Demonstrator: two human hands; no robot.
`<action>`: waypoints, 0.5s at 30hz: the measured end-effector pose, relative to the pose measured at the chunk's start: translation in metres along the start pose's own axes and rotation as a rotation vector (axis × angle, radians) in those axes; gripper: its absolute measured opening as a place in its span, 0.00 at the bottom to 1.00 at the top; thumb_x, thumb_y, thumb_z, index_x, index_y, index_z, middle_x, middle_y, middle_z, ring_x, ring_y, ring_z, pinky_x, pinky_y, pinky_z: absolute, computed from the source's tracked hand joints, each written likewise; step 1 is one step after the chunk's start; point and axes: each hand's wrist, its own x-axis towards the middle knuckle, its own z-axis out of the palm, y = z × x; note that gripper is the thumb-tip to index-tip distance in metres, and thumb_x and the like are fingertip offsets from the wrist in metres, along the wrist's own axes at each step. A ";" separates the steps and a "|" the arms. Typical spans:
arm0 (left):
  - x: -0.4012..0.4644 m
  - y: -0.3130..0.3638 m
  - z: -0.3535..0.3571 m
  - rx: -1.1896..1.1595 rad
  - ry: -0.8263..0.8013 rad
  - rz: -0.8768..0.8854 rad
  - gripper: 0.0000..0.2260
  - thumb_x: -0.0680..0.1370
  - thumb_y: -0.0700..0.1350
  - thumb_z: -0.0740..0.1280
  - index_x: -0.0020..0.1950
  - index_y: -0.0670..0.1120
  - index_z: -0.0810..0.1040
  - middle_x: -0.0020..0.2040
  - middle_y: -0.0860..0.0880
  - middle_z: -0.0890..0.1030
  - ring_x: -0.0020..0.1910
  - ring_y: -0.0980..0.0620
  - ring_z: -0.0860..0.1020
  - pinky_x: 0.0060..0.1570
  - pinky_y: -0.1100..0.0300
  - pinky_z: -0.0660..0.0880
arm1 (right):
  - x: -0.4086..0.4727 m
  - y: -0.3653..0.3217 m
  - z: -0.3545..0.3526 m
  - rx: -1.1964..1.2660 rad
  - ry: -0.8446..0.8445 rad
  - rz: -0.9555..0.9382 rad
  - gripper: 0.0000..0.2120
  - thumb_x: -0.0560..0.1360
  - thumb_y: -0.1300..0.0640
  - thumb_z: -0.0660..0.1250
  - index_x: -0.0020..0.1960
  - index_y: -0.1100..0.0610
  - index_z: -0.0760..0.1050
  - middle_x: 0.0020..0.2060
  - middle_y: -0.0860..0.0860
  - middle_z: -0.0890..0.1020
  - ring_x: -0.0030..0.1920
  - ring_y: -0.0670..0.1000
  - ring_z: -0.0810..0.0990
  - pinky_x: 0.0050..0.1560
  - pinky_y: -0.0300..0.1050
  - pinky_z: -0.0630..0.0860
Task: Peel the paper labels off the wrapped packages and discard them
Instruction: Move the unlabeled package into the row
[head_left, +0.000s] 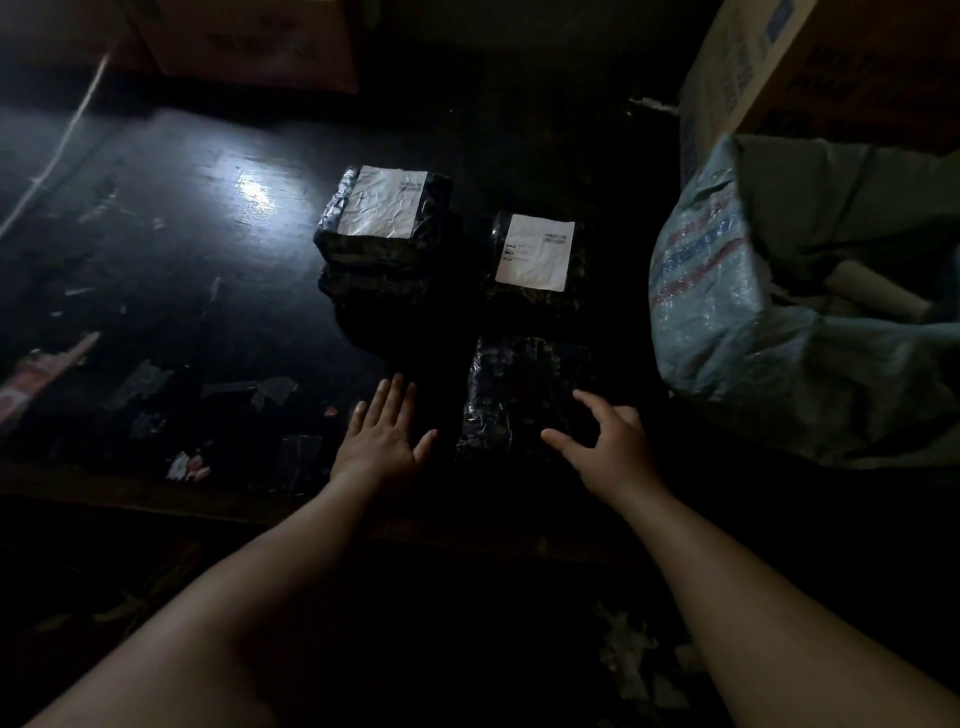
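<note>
Nothing is gripped. The right hand (608, 441) is spread with loosely bent fingers over the near package (524, 395), a dark wrapped one with no label visible on top. The left hand (382, 434) lies flat with fingers straight, just left of it. Two labelled packages sit farther off: the left package (382, 244) with a crinkled label (382, 200), the right package (535, 260) with a flat label (536, 251). A woven sack (727, 322) stands open to the right. Likely next, a label corner should be lifted by fingernail and peeled low and slowly while the package is pinned.
</note>
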 end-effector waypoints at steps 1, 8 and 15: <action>0.000 0.001 -0.003 -0.011 -0.014 -0.002 0.34 0.81 0.64 0.46 0.79 0.48 0.36 0.78 0.50 0.32 0.76 0.53 0.31 0.76 0.51 0.37 | 0.002 -0.003 -0.004 -0.024 -0.013 0.003 0.32 0.69 0.40 0.73 0.70 0.44 0.68 0.65 0.54 0.66 0.64 0.53 0.71 0.61 0.44 0.69; 0.007 0.026 -0.059 -0.058 0.013 -0.032 0.26 0.81 0.61 0.57 0.73 0.47 0.66 0.72 0.43 0.67 0.69 0.41 0.68 0.61 0.43 0.72 | 0.031 -0.028 -0.036 -0.198 -0.046 -0.078 0.29 0.68 0.37 0.71 0.66 0.47 0.73 0.63 0.54 0.70 0.63 0.54 0.73 0.61 0.47 0.72; 0.053 0.073 -0.103 -0.275 0.227 0.061 0.31 0.79 0.65 0.57 0.76 0.49 0.60 0.74 0.45 0.65 0.67 0.40 0.72 0.60 0.45 0.73 | 0.096 -0.071 -0.060 -0.203 -0.052 -0.145 0.27 0.73 0.38 0.65 0.68 0.47 0.70 0.67 0.54 0.70 0.64 0.55 0.73 0.60 0.48 0.72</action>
